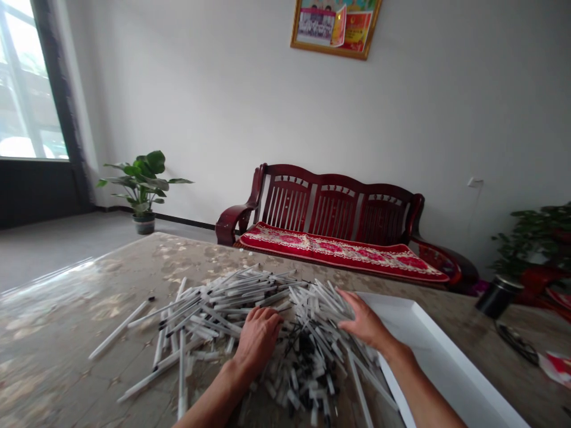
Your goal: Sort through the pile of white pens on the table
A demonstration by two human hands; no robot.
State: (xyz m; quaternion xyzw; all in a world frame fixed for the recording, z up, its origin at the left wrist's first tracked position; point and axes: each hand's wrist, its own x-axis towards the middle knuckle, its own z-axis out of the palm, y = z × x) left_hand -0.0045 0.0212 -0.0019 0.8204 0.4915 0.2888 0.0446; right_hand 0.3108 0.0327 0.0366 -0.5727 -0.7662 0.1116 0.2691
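Observation:
A heap of white pen barrels (223,297) with dark tips lies spread over the table. My left hand (259,336) rests on the middle of the heap, its fingers curled downward and closed. The fingertips are hidden, so what they hold, if anything, cannot be made out. On the right side of the heap, my right hand (366,321) is open, thumb and fingers apart, against the pen barrels beside it. Between and below the hands are many short clear and black pen caps (312,374). A white shallow tray (446,356) stands under and beyond my right forearm.
The table (111,285) has a patterned cover. One loose pen barrel (118,333) lies at the left. A black cylindrical container (497,297) and a dark cable (515,345) are at the right. Past the far edge stands a red wooden bench (330,208); a potted plant (145,184) is at left.

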